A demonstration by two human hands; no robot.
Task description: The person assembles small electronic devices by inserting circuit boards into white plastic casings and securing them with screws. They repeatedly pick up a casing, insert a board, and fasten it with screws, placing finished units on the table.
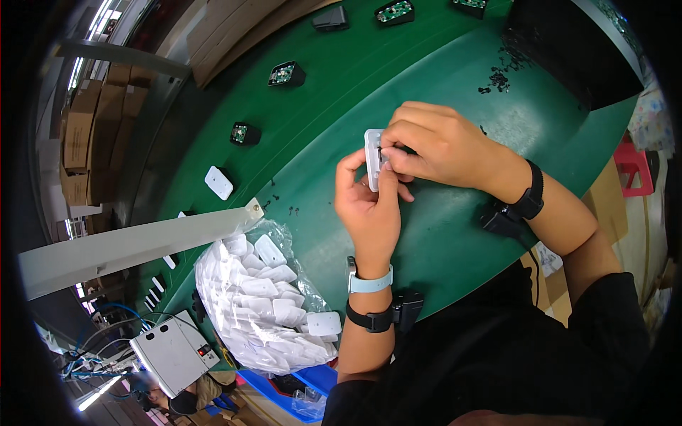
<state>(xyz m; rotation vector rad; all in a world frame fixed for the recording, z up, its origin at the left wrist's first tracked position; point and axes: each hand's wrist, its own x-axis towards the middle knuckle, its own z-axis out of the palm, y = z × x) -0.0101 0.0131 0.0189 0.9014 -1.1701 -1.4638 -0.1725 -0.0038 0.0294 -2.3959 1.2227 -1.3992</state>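
Note:
My left hand point(369, 213) holds a small white plastic cover point(372, 170) upright, fingers behind it and thumb along its near side. My right hand point(433, 145) is closed in a pinch against the inner face of the same cover. Something small and dark shows by the right fingertips, but the fingers hide most of it. To the left of my left forearm lies a clear plastic bag point(234, 319) full of similar white covers point(259, 287). One white cover point(324, 324) rests at the bag's right edge.
Small black parts point(501, 79) lie scattered on the green table point(455, 241) near a black bin point(568, 50). Along a green belt stand black housings with circuit boards point(286, 74) and a white-covered one point(219, 183). A metal bar point(142, 241) juts in above the bag. A blue tray point(270, 390) sits below.

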